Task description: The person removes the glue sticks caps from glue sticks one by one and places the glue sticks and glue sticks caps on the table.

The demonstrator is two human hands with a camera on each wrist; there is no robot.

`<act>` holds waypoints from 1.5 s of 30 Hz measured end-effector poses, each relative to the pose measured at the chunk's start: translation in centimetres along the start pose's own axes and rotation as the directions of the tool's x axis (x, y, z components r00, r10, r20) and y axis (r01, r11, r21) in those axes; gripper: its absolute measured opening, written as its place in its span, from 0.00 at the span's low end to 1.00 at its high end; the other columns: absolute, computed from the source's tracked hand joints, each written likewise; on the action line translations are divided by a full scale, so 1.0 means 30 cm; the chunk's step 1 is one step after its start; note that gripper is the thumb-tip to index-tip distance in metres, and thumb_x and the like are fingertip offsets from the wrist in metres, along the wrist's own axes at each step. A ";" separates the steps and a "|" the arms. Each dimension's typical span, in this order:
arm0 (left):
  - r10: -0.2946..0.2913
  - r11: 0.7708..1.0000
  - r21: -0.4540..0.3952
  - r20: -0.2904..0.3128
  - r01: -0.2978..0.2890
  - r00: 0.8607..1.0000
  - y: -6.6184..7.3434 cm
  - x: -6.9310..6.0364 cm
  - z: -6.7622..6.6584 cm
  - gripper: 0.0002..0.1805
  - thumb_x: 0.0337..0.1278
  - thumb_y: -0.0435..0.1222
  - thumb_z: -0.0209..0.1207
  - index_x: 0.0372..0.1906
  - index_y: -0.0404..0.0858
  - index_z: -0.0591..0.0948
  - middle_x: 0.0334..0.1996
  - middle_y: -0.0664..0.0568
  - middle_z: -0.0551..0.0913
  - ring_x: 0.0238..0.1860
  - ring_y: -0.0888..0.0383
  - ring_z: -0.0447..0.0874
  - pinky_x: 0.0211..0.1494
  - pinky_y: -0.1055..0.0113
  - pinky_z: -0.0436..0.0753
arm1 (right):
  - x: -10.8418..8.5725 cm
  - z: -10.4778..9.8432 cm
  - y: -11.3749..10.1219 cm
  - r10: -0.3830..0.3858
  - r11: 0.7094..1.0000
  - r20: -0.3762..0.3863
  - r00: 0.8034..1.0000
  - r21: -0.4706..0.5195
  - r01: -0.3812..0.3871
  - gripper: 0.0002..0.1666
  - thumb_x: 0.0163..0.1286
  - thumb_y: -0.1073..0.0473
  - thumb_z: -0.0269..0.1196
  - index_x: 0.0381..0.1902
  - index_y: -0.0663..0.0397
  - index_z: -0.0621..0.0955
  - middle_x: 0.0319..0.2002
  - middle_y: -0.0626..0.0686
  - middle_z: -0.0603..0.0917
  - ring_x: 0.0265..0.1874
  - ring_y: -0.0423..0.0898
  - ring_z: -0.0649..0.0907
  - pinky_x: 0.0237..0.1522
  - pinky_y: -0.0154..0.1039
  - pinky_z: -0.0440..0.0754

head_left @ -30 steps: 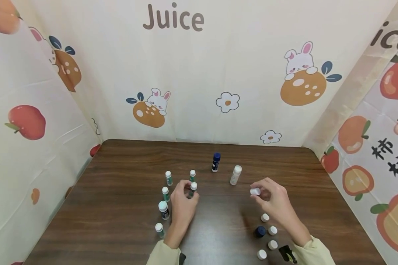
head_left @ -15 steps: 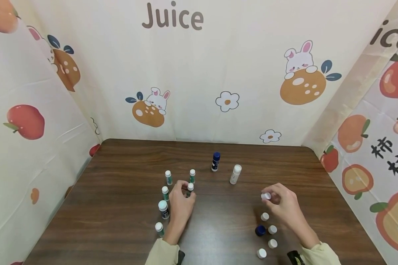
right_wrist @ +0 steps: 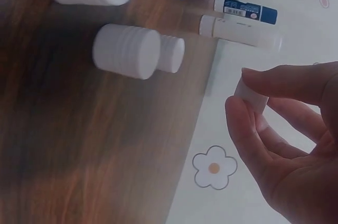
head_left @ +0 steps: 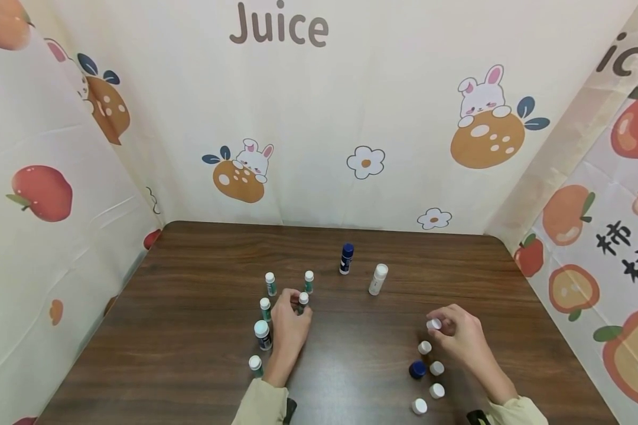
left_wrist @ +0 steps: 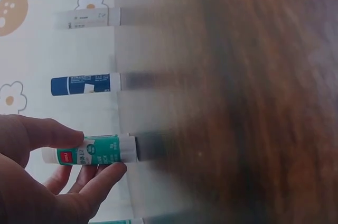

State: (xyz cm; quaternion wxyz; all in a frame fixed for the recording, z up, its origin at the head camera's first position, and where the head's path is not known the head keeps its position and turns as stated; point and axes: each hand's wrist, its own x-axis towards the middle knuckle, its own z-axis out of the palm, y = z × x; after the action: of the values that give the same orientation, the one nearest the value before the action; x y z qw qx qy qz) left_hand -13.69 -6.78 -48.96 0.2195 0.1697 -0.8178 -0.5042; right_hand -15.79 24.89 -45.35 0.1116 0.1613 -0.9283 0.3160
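My left hand (head_left: 289, 327) holds a green glue stick (left_wrist: 100, 150) upright between thumb and fingers. Its white top (head_left: 303, 297) shows in the head view; its base seems to be at the table top, though I cannot tell whether it touches. At the right, my right hand (head_left: 464, 337) pinches a small white cap (head_left: 433, 324) between thumb and fingers, above the table. Just below that hand stand several loose white caps (head_left: 437, 391) and one dark blue cap (head_left: 417, 369). Another green glue stick (head_left: 309, 282) stands just behind my left hand.
Left of my left hand, several glue sticks (head_left: 263, 335) stand in a rough column. A dark blue glue stick (head_left: 347, 258) and a taller white one (head_left: 378, 279) stand further back. A printed cloth wall (head_left: 319, 118) closes off the table's (head_left: 191, 330) far edge.
My right hand has moved right and nearer to me with the white cap, coming close to the other caps. My left hand has shifted slightly left with the glue stick.
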 end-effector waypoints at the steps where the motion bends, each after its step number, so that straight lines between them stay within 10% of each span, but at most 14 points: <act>1: -0.002 1.000 0.000 0.003 0.002 1.000 -0.002 0.001 0.002 0.15 0.39 0.22 0.63 0.37 0.34 0.76 0.31 0.48 0.79 0.33 0.53 0.78 0.35 0.62 0.76 | -0.002 0.000 0.004 0.003 1.000 0.005 1.000 0.000 -0.003 0.16 0.41 0.75 0.73 0.30 0.55 0.84 0.28 0.47 0.78 0.22 0.37 0.78 0.25 0.33 0.79; 10: -0.023 1.000 0.002 0.015 0.023 1.000 0.006 0.005 0.008 0.16 0.41 0.23 0.63 0.40 0.35 0.76 0.35 0.47 0.77 0.37 0.53 0.77 0.40 0.59 0.77 | -0.035 0.001 0.032 0.009 0.999 -0.006 1.000 -0.036 -0.009 0.17 0.40 0.74 0.74 0.28 0.53 0.84 0.26 0.46 0.78 0.21 0.38 0.75 0.23 0.33 0.74; 17: 0.087 0.995 0.041 -0.022 -0.086 0.996 0.043 0.013 0.004 0.20 0.39 0.26 0.65 0.43 0.36 0.77 0.41 0.47 0.77 0.46 0.49 0.76 0.51 0.54 0.75 | -0.058 0.006 0.059 0.022 0.998 -0.004 1.000 -0.066 -0.022 0.16 0.39 0.73 0.73 0.26 0.51 0.83 0.23 0.44 0.75 0.22 0.40 0.75 0.23 0.33 0.71; 24: 0.297 0.955 0.039 -0.065 -0.295 0.953 0.100 0.019 0.017 0.18 0.37 0.25 0.67 0.39 0.38 0.79 0.43 0.48 0.75 0.47 0.49 0.75 0.47 0.55 0.78 | -0.081 0.013 0.074 0.030 0.998 0.004 1.000 -0.064 -0.030 0.17 0.38 0.73 0.73 0.24 0.49 0.81 0.21 0.43 0.72 0.21 0.37 0.71 0.23 0.33 0.68; 32: 0.393 0.913 -0.093 -0.064 -0.397 0.917 0.142 0.028 0.067 0.17 0.37 0.23 0.66 0.37 0.38 0.79 0.41 0.49 0.77 0.43 0.52 0.77 0.44 0.57 0.78 | -0.101 0.028 0.083 0.073 0.995 0.031 0.997 -0.071 -0.070 0.16 0.39 0.74 0.72 0.24 0.50 0.81 0.21 0.44 0.71 0.22 0.38 0.71 0.23 0.33 0.68; 45: 0.314 0.911 -0.302 0.068 -0.281 0.947 0.164 0.034 0.181 0.16 0.39 0.23 0.64 0.38 0.36 0.79 0.37 0.46 0.81 0.42 0.48 0.81 0.43 0.56 0.83 | -0.118 0.025 0.090 0.164 0.983 0.129 0.978 -0.100 -0.152 0.14 0.40 0.74 0.69 0.24 0.52 0.82 0.21 0.45 0.72 0.22 0.39 0.71 0.25 0.33 0.69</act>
State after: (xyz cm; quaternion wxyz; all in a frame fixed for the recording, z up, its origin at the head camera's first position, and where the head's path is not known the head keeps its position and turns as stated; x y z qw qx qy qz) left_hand -17.71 -1.08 -46.49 0.2686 -0.0202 -0.7629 -0.5877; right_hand -13.61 27.24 -48.50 0.0293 0.1030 -0.9568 0.2701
